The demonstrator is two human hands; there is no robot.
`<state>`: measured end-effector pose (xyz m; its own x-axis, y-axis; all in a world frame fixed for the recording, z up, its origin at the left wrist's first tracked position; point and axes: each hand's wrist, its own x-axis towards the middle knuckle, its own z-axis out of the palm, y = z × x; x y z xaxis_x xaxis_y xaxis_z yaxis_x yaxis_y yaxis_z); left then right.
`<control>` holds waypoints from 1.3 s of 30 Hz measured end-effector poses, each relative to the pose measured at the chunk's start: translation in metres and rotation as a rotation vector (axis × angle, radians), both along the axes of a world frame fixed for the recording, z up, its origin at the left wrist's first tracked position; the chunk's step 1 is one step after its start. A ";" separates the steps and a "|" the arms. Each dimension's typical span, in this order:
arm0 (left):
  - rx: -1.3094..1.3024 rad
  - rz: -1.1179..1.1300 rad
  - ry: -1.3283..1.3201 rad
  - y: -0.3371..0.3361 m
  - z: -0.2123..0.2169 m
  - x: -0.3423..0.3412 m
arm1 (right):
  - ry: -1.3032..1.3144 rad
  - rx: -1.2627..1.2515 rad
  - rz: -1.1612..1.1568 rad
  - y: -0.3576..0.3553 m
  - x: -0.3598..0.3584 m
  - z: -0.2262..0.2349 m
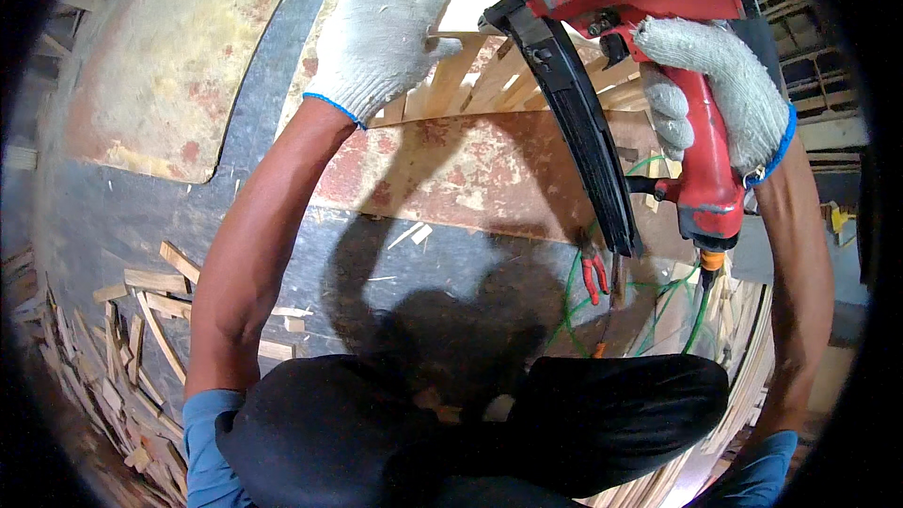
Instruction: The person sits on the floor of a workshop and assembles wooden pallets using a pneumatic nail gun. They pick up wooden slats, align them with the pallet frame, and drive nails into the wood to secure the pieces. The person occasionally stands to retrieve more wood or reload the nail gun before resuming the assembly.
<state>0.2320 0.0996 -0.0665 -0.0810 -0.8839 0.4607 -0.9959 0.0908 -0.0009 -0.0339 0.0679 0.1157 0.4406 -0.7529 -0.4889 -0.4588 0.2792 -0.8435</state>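
Note:
My right hand (729,94), in a white knit glove with a blue cuff, grips the handle of a red and black nail gun (701,132). Its forefinger lies near the trigger, and the long black magazine (583,132) slants down toward me. At the far middle, my left hand (381,42), gloved alike, is closed over a pale wooden slat (470,11), thumb on the near side; its fingertips are partly hidden. Several narrow wood strips (456,75) fan out nearer me, beside that hand and partly behind the magazine. The nail gun's nose is over the slat.
Red-handled pliers (594,275) lie on the floor below the magazine. A green air hose (698,320) runs from the handle and loops there. Wood offcuts (155,280) pile at the left; long strips (743,320) are stacked at the right. Worn boards (179,66) cover the dark floor.

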 end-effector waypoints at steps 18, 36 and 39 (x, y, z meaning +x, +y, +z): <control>-0.152 -0.095 0.086 -0.008 0.000 -0.019 | 0.365 -0.098 0.016 0.003 0.029 0.040; -0.028 -0.045 0.048 0.005 0.007 -0.004 | 0.299 -0.156 0.005 0.005 0.044 0.022; -0.105 -0.048 0.042 0.007 0.003 0.000 | 0.311 -0.153 0.014 0.001 0.043 0.022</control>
<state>0.2317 0.1067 -0.0636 -0.1006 -0.8261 0.5545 -0.9897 0.1399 0.0289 0.0096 0.0690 0.1378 0.2994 -0.8227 -0.4832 -0.7036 0.1517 -0.6943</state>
